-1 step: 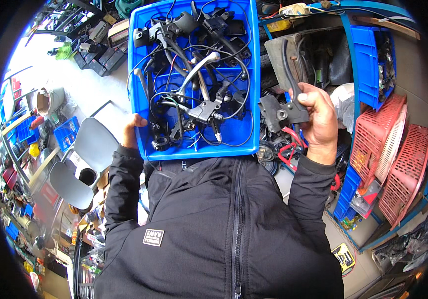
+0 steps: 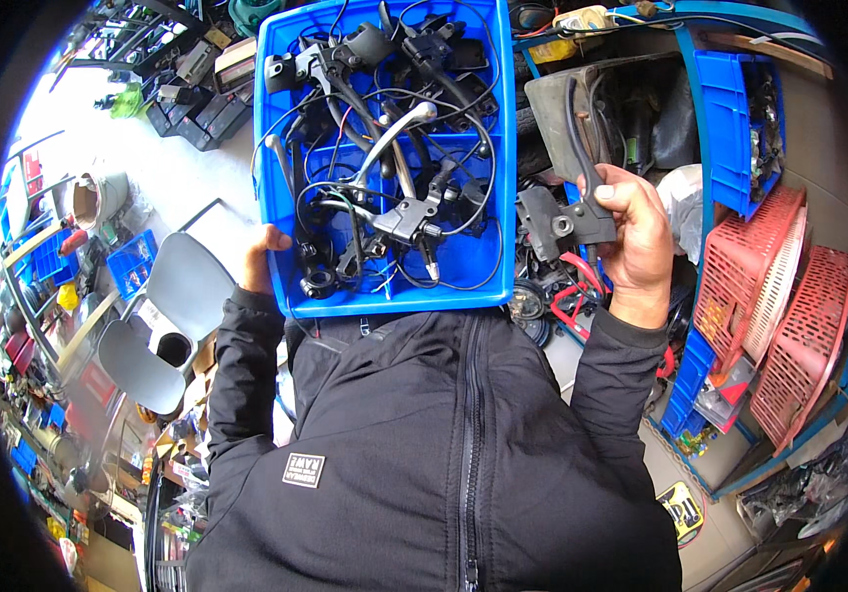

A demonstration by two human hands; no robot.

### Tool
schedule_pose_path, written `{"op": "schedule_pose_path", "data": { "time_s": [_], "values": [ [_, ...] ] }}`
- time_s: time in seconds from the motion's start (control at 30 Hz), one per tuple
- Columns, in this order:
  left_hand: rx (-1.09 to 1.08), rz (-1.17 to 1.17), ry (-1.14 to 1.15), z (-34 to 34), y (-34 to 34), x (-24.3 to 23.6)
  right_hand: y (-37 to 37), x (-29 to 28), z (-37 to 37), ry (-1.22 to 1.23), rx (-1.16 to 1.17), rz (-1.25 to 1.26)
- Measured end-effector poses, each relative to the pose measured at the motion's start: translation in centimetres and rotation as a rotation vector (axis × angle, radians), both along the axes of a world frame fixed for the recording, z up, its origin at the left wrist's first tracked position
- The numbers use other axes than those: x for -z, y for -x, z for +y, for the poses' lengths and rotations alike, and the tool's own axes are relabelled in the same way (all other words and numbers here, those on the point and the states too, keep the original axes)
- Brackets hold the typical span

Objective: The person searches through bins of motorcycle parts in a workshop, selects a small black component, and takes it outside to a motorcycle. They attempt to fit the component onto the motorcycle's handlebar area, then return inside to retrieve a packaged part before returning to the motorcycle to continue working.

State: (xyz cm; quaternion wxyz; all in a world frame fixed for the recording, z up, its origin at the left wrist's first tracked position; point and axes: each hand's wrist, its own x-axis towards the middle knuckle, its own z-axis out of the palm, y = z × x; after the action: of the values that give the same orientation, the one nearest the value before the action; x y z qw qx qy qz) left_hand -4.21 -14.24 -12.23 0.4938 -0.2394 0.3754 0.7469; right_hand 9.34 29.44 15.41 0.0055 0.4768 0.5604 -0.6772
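My left hand is closed on the near left edge of a blue plastic tray, held in front of me; part of the fingers is hidden. Inside the tray lie black and silver brake lever assemblies tangled with thin black cables, among them a curved silver lever and a silver-grey lever bracket. To the right of the tray, my right hand grips a black brake lever assembly by its pivot end. Its long lever points up, and its clamp bracket faces the tray, apart from it.
At the right stand red plastic baskets and a blue bin of small parts on a blue metal rack. A grey chair is at the left, beside crowded shelves. Black batteries sit on the floor at the far left.
My right hand has shifted the brake lever assembly slightly to the right, and its lever has tilted a little. The left hand and the tray have stayed in place.
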Motion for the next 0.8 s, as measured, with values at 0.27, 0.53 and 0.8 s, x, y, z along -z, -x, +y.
{"op": "schedule_pose_path", "data": {
  "time_s": [0.27,0.53,0.8],
  "values": [
    [-0.011,-0.087,0.010,1.8,0.3,-2.2,0.1,-1.7,-2.3,-0.069,-0.292,-0.018],
    [0.042,-0.036,0.059,5.0,0.8,-6.4,1.1,-0.3,-5.5,-0.474,-0.475,-0.231],
    [0.011,0.070,0.089,4.4,1.1,-4.8,1.7,-0.9,-6.9,-0.885,-0.699,-0.405]
  ]
}}
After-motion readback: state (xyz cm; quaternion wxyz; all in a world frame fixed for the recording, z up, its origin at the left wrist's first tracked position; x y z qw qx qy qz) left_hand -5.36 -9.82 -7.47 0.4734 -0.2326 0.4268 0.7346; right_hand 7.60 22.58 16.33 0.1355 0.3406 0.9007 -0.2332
